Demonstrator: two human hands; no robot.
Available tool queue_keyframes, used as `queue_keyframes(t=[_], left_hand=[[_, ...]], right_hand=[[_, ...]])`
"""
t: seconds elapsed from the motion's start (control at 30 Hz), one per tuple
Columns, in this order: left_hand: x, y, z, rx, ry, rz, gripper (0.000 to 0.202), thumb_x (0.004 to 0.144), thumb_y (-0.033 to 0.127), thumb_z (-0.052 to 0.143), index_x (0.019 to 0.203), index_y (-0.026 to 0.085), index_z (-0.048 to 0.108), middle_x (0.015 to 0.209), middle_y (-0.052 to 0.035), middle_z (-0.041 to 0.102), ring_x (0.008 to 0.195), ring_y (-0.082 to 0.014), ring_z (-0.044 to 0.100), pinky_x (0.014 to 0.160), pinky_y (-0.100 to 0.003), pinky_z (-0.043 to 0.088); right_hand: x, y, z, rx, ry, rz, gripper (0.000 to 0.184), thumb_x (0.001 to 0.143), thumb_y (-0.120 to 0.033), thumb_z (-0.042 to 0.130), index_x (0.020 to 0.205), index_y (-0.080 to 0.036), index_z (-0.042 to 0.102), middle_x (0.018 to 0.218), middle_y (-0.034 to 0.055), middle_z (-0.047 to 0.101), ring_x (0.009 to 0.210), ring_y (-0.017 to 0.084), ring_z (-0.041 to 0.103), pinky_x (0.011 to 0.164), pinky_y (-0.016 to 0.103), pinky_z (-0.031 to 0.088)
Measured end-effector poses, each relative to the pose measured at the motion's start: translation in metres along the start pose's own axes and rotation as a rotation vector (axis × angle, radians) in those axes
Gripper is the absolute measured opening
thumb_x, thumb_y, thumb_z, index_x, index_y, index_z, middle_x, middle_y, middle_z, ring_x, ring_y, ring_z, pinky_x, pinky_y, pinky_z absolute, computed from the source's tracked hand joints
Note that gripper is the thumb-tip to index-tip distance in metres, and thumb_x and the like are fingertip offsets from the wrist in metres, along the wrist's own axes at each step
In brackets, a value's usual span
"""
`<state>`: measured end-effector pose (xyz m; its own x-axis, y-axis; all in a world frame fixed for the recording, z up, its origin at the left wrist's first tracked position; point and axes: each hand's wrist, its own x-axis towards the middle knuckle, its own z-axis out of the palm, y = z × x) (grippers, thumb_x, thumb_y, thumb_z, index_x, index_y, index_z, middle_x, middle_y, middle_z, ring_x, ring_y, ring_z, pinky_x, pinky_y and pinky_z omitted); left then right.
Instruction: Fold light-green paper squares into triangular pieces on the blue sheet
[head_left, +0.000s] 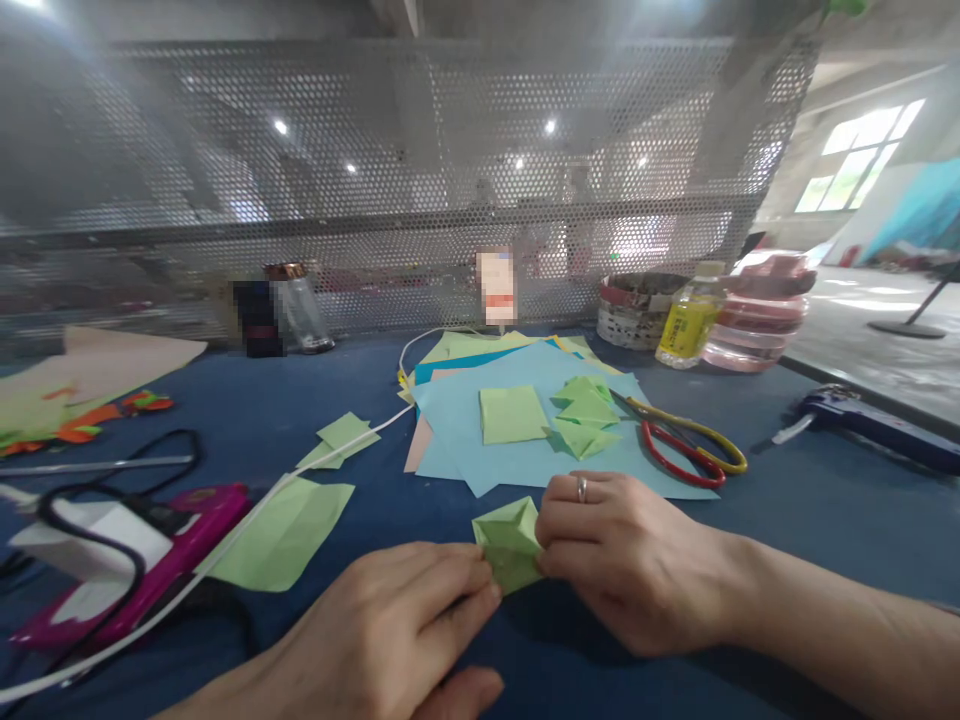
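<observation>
A light green sheet of folded paper (512, 563) rests on the dark blue table between my hands, one flap standing up along its top. My left hand (405, 610) holds its lower left edge under the fingertips, with the thumb lower and apart. At its right side, my right hand (622, 560), a ring on one finger, grips the paper with bent fingers. Beyond them, a square green paper (514, 414) and several folded green pieces (586, 415) lie on light blue sheets (450, 445). Red-and-yellow-handled scissors (686, 445) lie right of these pieces.
Left are loose green papers (289, 535), a magenta power strip (187, 515) and a white cable (247, 535) crossing the table. Behind stand a phone (496, 287), a clear bottle (306, 310), a basket (634, 315), a yellow-labelled bottle (686, 325) and a pink jug (761, 315). A blue tool (877, 425) lies right.
</observation>
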<state>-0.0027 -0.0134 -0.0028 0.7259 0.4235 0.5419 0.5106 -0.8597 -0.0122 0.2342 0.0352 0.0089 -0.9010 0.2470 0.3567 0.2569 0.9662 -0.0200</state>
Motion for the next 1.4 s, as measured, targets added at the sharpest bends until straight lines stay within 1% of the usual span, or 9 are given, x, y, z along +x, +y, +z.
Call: queue_keyframes(t=[0.07,0.23,0.5,0.7,0.93,1.07,1.17,1.27,1.4], left_hand=[[0.001,0.002,-0.004,-0.022,0.075,0.061,0.036,0.1,0.03,0.039,0.099,0.012,0.07,0.09,-0.0085,0.072,0.087,-0.0182,0.069,0.078,-0.023,0.058],[0.005,0.001,-0.002,-0.048,0.012,0.014,0.034,0.1,0.03,0.04,0.098,0.012,0.069,0.088,-0.0082,0.071,0.086,-0.0188,0.069,0.079,-0.024,0.057],[0.003,0.0,0.005,-0.111,0.141,-0.031,0.022,0.098,0.026,0.042,0.1,0.015,0.061,0.09,-0.0064,0.07,0.078,-0.0174,0.069,0.071,-0.023,0.057],[0.002,0.001,0.0,-0.07,0.023,-0.115,0.021,0.098,0.026,0.042,0.111,0.015,0.056,0.1,-0.0073,0.069,0.088,-0.0181,0.068,0.08,-0.024,0.055],[-0.003,0.0,0.001,-0.07,0.036,-0.021,0.032,0.096,0.018,0.046,0.127,0.011,0.049,0.108,-0.0098,0.068,0.1,-0.0201,0.063,0.091,-0.03,0.05],[0.001,0.0,0.004,-0.129,0.132,-0.053,0.015,0.09,0.006,0.05,0.096,0.013,0.062,0.085,-0.0074,0.067,0.077,-0.0187,0.062,0.069,-0.03,0.049],[-0.001,-0.001,0.005,-0.124,0.166,-0.074,0.026,0.085,0.001,0.052,0.064,0.015,0.052,0.062,-0.0029,0.054,0.058,-0.0146,0.05,0.054,-0.028,0.04],[-0.008,-0.004,0.003,-0.062,0.106,-0.022,0.03,0.084,0.003,0.054,0.058,0.015,0.047,0.058,-0.0006,0.046,0.055,-0.013,0.044,0.053,-0.029,0.037],[-0.01,-0.002,-0.001,-0.014,0.064,-0.061,0.027,0.089,0.006,0.047,0.065,0.016,0.049,0.062,-0.0006,0.047,0.058,-0.0146,0.047,0.059,-0.03,0.043]], right_hand=[[0.002,-0.001,-0.002,0.057,0.026,0.029,0.026,0.082,-0.004,0.039,0.085,-0.013,0.063,0.08,0.008,0.06,0.074,0.018,0.049,0.067,0.029,0.041],[0.003,-0.008,-0.002,0.133,-0.022,-0.03,0.043,0.084,-0.007,0.044,0.126,-0.01,0.052,0.101,0.0101,0.063,0.086,0.019,0.051,0.075,0.031,0.042],[0.0,-0.017,0.001,0.039,-0.08,0.012,0.049,0.091,-0.013,0.043,0.14,-0.01,0.039,0.116,0.0084,0.062,0.097,0.021,0.05,0.084,0.034,0.039],[0.0,-0.017,-0.002,-0.054,-0.05,0.002,0.037,0.096,-0.014,0.036,0.132,-0.01,0.047,0.112,0.0088,0.063,0.093,0.02,0.052,0.083,0.036,0.038],[0.0,-0.005,-0.002,-0.162,0.125,0.139,0.03,0.089,-0.009,0.044,0.114,-0.015,0.059,0.104,0.009,0.062,0.092,0.021,0.052,0.084,0.038,0.038],[0.001,0.006,-0.002,-0.078,0.138,0.172,0.016,0.091,-0.013,0.05,0.086,-0.017,0.065,0.093,0.0059,0.062,0.083,0.017,0.051,0.078,0.033,0.038],[0.003,0.012,-0.001,0.039,0.141,0.227,0.021,0.091,-0.024,0.059,0.072,-0.015,0.06,0.081,0.0039,0.059,0.079,0.017,0.05,0.077,0.032,0.038],[0.003,0.014,-0.002,0.113,0.082,0.237,0.015,0.091,-0.01,0.05,0.09,-0.015,0.064,0.092,0.0068,0.06,0.085,0.017,0.05,0.079,0.031,0.041],[0.003,0.016,-0.004,0.154,-0.081,0.167,0.054,0.073,0.01,0.042,0.114,-0.019,0.063,0.111,0.0094,0.057,0.098,0.019,0.051,0.088,0.035,0.042]])
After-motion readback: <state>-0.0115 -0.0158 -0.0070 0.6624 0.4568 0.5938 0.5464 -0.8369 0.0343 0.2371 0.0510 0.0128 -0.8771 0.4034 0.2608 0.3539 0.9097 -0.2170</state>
